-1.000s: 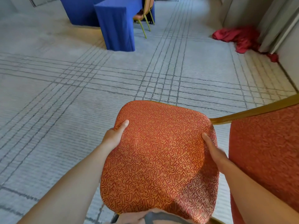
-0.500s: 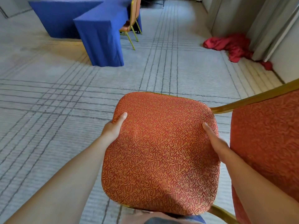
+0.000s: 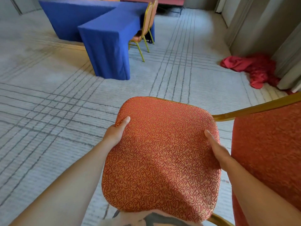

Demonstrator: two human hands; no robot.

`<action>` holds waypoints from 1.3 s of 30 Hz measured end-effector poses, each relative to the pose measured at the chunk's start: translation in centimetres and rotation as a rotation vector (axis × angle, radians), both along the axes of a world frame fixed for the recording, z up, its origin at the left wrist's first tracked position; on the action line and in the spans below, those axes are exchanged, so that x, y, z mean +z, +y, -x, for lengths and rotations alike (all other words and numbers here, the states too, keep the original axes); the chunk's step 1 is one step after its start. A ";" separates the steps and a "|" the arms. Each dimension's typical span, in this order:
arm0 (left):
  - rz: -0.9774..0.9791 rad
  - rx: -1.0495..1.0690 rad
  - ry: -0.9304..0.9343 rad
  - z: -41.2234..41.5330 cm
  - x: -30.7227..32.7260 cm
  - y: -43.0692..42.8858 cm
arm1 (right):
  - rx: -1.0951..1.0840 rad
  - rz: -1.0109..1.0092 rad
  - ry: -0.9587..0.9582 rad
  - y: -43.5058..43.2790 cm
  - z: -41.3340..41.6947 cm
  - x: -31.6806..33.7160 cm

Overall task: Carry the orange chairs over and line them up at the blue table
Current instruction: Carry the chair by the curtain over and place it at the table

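Closest in, an orange swirl-patterned padded chair (image 3: pixel 161 160) with a gold metal frame is held in front of the person, its backrest off to the right. The left hand (image 3: pixel 116 132) grips the seat's left edge and the right hand (image 3: pixel 216 148) grips its right edge; both thumbs lie on top and the fingers are hidden underneath. Below lies pale grey carpet (image 3: pixel 48 111) with dark crossing lines. Farther right, a crumpled red cloth (image 3: pixel 254 69) sits by the wall. Farthest, two matching orange chairs (image 3: pixel 146 25) stand side by side at the blue-draped worktop (image 3: pixel 104 38).

Orange chairs (image 3: pixel 162 160) (image 3: pixel 146 20) (image 3: pixel 154 10): three clearly seen; hands (image 3: pixel 114 134) (image 3: pixel 218 150): two; blue table (image 3: pixel 104 39): one; red cloth (image 3: pixel 250 67): one.
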State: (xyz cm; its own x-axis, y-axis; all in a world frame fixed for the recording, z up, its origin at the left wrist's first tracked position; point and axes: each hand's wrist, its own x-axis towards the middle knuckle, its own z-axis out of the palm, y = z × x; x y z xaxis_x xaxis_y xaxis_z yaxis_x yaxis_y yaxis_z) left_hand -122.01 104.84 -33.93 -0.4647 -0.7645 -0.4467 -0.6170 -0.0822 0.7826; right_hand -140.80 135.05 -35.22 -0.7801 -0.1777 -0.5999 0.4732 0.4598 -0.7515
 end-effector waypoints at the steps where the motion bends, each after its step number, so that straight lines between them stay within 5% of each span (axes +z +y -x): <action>1: -0.005 0.022 -0.002 2.1 0.1 -2.2 | 0.007 0.003 -0.014 -2.4 2.4 -0.2; 20: 0.013 -0.023 0.069 32.8 0.0 -36.7 | -0.068 -0.014 0.045 -35.3 30.8 0.2; 39: -0.102 0.029 0.034 62.4 -1.6 -59.8 | 0.031 -0.031 -0.033 -60.1 63.3 -0.4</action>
